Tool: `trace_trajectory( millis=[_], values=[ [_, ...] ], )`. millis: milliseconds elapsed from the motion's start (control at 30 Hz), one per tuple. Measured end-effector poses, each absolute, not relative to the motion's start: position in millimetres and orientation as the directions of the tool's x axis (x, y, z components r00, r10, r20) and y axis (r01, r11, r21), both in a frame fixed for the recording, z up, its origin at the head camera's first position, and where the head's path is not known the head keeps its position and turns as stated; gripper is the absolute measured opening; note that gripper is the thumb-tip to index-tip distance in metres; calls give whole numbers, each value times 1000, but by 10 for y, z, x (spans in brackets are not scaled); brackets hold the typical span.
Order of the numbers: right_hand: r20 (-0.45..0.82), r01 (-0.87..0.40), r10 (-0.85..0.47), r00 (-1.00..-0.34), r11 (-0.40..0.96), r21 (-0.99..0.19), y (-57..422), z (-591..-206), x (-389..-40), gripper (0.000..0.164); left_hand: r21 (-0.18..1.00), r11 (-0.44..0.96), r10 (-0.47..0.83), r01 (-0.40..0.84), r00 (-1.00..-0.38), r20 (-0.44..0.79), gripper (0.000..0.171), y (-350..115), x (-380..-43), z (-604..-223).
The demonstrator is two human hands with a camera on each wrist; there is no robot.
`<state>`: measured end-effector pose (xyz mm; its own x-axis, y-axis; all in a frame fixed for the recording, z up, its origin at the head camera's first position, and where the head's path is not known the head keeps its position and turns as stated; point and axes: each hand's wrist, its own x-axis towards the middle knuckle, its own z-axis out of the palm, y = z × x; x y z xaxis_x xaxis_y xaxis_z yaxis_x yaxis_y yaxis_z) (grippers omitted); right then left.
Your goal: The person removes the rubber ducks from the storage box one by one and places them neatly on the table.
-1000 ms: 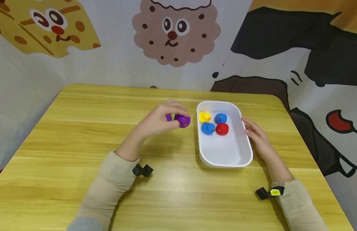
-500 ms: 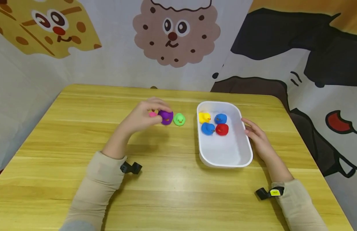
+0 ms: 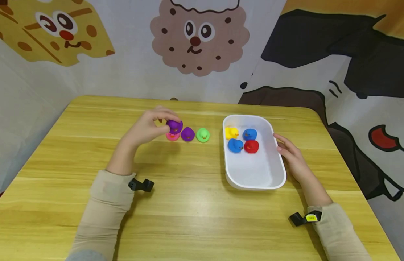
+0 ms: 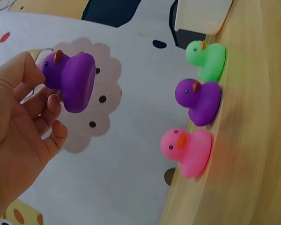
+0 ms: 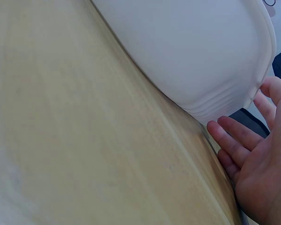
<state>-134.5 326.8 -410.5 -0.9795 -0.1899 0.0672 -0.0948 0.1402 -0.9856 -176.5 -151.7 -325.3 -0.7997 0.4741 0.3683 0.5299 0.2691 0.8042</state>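
My left hand (image 3: pixel 144 127) pinches a purple rubber duck (image 4: pixel 75 82) by its head between thumb and fingers, raised off the table. Under and beside it, a pink duck (image 4: pixel 189 152), a second purple duck (image 3: pixel 188 134) and a green duck (image 3: pixel 203 135) stand in a row on the wood. At the right, a white plastic bin (image 3: pixel 254 182) contains a yellow duck (image 3: pixel 231 133), two blue ducks (image 3: pixel 235 145) and a red duck (image 3: pixel 251 146), grouped toward its far left. My right hand (image 3: pixel 295 159) rests against the bin's right side with loosely extended fingers, touching the rim.
The wooden table (image 3: pixel 189 221) runs back to a cartoon-printed wall cloth (image 3: pixel 123 72). Each wrist carries a small black camera; the left wrist camera (image 3: pixel 141 185) sits at the sleeve's cuff.
The left hand has moved left and slightly up with its purple duck, away from the bin. This uncovers the green duck and the other purple duck. The right hand and bin stay put.
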Motion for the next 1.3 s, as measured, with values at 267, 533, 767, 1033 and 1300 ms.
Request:
trace_trajectory(
  millis=[267,533,767,1033,1300],
  values=[
    [61,-90,-185,-981,154,-984,3271,-4106,-1343,46,825,321,431,466,-847,311,32,-1650,-1830,-3295],
    [49,-84,-180,-982,192,-978,3264,-4097,-1344,47,828,358,406,432,-870,279,28,-1683,-1776,-3225],
    [65,-98,-179,-982,183,-978,3261,-4096,-1343,47,819,404,374,407,-891,258,24,-1783,-1886,-3369],
    [64,-98,-173,-983,200,-975,3265,-4104,-1343,47,829,440,346,344,-917,197,25,-1845,-1924,-3445],
    [61,-96,-168,-984,211,-973,3262,-4103,-1342,47,831,464,366,307,-921,136,25,-1824,-1805,-3310]
  ],
)
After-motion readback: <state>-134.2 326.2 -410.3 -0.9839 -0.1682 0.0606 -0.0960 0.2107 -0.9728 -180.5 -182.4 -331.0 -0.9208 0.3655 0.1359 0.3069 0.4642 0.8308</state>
